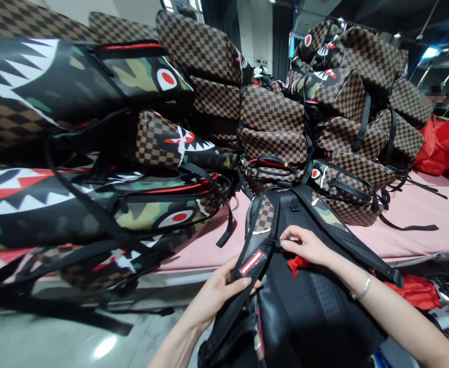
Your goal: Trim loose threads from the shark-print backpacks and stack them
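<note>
In front of me a black backpack (297,301) lies with its padded back panel and shoulder straps facing up. My left hand (224,283) is closed around the left shoulder strap (234,301), just below a red-and-white label (253,261) on it. Higher up, my right hand (303,245) pinches at a thin black strap piece that crosses the shoulder strap; the exact bit between its fingertips is too small to make out. A red tag or piece of fabric (297,264) hangs beneath the right hand. Checkered and camouflage panels show near the backpack's top.
Camouflage shark-face backpacks (74,204) are stacked on the left, with loose straps hanging down. More checkered backpacks (274,110) are piled behind and at the right (366,122). They rest on a pink-covered table (197,250). Red bags (445,145) lie at the far right.
</note>
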### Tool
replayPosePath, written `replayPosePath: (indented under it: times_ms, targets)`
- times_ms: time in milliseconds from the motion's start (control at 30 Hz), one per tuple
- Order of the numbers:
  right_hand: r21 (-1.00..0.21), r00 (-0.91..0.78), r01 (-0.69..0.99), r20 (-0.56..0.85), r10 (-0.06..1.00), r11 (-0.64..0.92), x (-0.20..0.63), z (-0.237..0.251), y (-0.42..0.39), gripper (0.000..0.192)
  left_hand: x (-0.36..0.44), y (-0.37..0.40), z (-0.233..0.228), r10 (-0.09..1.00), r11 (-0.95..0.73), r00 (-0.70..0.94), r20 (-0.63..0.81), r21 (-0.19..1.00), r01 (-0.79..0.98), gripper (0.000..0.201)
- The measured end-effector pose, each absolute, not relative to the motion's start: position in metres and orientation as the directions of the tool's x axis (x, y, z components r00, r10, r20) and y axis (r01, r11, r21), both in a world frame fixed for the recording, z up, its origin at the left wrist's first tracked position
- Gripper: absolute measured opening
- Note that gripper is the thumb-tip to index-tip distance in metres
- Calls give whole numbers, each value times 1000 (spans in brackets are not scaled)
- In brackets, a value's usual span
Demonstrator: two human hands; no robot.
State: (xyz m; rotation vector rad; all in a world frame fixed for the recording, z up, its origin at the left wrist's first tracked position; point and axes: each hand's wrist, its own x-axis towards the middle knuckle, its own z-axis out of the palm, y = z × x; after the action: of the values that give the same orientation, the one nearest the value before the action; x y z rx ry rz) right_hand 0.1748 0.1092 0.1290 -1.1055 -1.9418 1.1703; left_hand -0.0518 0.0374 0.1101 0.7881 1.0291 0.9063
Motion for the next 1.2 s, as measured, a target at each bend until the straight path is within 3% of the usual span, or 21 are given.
replayPosePath:
  times_ms: [100,233,400,600,867,1200]
  targets:
    - [-953,-490,229,65,869,200,166,125,107,18,-56,40,109,904,412,245,-352,871,-268,56]
    - [-987,-374,119,58,926,110,154,116,90,18,-50,39,111,897,435,244,-368,832,-344,49]
    - [-980,-205,175,62,977,99,152,116,61,16,-35,39,115,916,400,158,-369,815,-418,49]
    - [-959,-123,255,91,988,120,149,123,50,12,-20,39,114,924,380,135,-357,821,-426,50]
    - [-918,-128,318,206,970,237,151,119,55,10,-11,34,118,935,352,101,-341,845,-402,50]
    - [-927,-241,329,100,965,178,162,137,65,9,-19,35,118,932,361,116,-344,848,-388,49]
